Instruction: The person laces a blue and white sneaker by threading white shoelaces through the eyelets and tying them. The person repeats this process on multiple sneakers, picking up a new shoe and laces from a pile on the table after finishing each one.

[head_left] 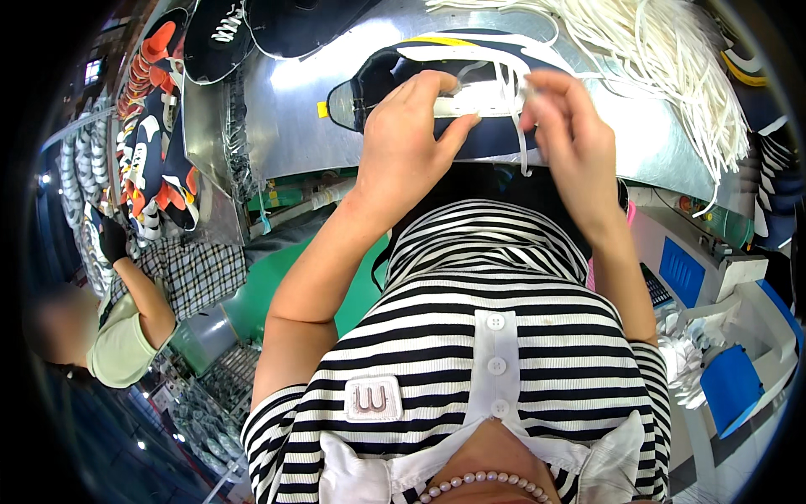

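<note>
A dark navy shoe upper (378, 80) with white and yellow trim lies on a shiny metal worktable (294, 109). My left hand (407, 134) grips its white eyelet strip, thumb under and fingers over. My right hand (567, 126) pinches a white shoelace (514, 109) that runs through the eyelets and hangs down over the table's front edge.
A large heap of white laces (672, 59) lies at the table's right. More dark shoe uppers (222, 34) sit at the far left, and rows of orange, white and navy uppers (151, 126) beyond. A co-worker's gloved hand (113, 239) reaches there. Blue bins (730, 386) stand lower right.
</note>
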Demonstrator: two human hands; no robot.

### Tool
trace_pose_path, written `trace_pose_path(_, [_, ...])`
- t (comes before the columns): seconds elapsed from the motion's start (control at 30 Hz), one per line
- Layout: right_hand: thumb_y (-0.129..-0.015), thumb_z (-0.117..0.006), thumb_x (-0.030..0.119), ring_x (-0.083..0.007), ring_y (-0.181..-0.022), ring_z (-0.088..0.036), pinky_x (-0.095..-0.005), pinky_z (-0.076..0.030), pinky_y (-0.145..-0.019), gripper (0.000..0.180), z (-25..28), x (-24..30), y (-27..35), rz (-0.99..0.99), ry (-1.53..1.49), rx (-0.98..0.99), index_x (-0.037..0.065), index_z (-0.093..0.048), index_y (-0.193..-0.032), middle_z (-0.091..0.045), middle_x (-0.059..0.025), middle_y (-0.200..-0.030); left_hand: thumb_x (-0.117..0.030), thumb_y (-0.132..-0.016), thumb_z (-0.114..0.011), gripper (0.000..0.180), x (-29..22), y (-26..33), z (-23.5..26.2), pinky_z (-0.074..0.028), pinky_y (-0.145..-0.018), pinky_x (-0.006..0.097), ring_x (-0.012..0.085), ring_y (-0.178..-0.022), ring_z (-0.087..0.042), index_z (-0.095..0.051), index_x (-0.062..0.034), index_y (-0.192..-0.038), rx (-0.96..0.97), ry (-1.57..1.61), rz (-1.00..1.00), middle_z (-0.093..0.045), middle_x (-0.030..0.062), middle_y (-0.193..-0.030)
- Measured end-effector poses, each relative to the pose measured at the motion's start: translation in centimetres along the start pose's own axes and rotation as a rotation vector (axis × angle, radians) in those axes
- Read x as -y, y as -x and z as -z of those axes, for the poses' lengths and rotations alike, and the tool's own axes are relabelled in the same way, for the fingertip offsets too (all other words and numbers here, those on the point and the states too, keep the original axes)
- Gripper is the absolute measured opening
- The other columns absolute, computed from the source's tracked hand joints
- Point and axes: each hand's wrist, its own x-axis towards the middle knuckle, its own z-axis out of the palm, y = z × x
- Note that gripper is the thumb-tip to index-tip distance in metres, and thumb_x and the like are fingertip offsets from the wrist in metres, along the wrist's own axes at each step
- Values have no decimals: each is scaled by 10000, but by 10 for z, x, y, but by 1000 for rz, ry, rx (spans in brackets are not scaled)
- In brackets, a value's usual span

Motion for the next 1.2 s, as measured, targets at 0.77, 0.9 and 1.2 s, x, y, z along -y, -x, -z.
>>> trace_pose_path(0.77, [-951,-567,108,-234,-641,-654,-353,-502,-613,142,-44,-5,-3,-202,-35,110,15,-497,-1032,-659,-101,-689,-65,-789,-777,323,26,2,-2,-513,-601,315,258,-676,-673,-600,-4,-1053,44,93,-265,-694,123,-851])
trace_pose_path(0.9, [-973,-545,178,-277,-658,-664,-378,-504,-631,179,-40,0,-15,-249,7,143,10,-505,-1017,-660,-114,-695,-61,-773,-795,379,30,5,-5,-512,-593,314,271,-687,-673,-564,0,-1067,22,114,-332,-685,123,-864])
trace_pose_path(1.2, [-916,-646,182,-213,-590,-624,-329,-476,-545,151,19,9,1,28,224,150,75,-636,-1021,-652,-98,-704,-29,-759,-803,413,31,15,-6,-434,-505,339,257,-573,-565,-493,-47,-1031,-121,62,-466,-602,89,-759])
